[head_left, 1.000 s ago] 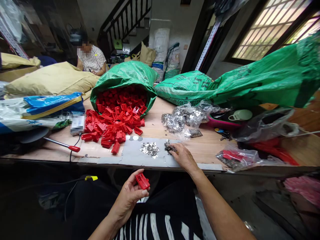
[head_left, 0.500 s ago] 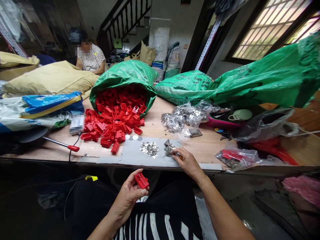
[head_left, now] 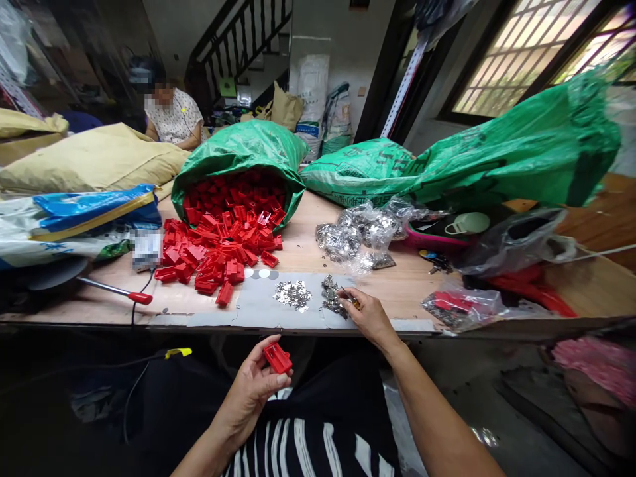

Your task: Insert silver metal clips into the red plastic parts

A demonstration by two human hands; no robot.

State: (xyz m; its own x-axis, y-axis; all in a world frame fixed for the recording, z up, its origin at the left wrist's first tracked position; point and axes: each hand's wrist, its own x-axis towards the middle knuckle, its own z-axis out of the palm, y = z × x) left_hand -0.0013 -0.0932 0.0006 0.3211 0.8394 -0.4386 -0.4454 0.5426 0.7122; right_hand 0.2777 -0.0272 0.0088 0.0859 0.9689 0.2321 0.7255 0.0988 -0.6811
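Observation:
My left hand (head_left: 256, 386) is below the table edge, over my lap, fingers closed round a small red plastic part (head_left: 277, 358). My right hand (head_left: 366, 315) rests on the grey cardboard sheet (head_left: 258, 306) at the table's front edge, its fingertips pinched on a small metal piece at the darker pile of metal bits (head_left: 330, 297). A second, shinier heap of metal pieces (head_left: 293, 294) lies just left of it. A spill of red plastic parts (head_left: 213, 255) pours from an open green sack (head_left: 238, 156) further back.
Clear plastic bags of metal parts (head_left: 365, 232) lie right of the red spill. More green sacks (head_left: 497, 152) fill the back right. A red-handled tool (head_left: 112, 290) and a blue-and-white bag (head_left: 74, 218) sit at left. Another person (head_left: 171, 116) sits across the table.
My right hand has drawn back slightly from the dark metal pile, fingers now pinched on a small piece. The left hand keeps the red part, almost still. The view shifted a little.

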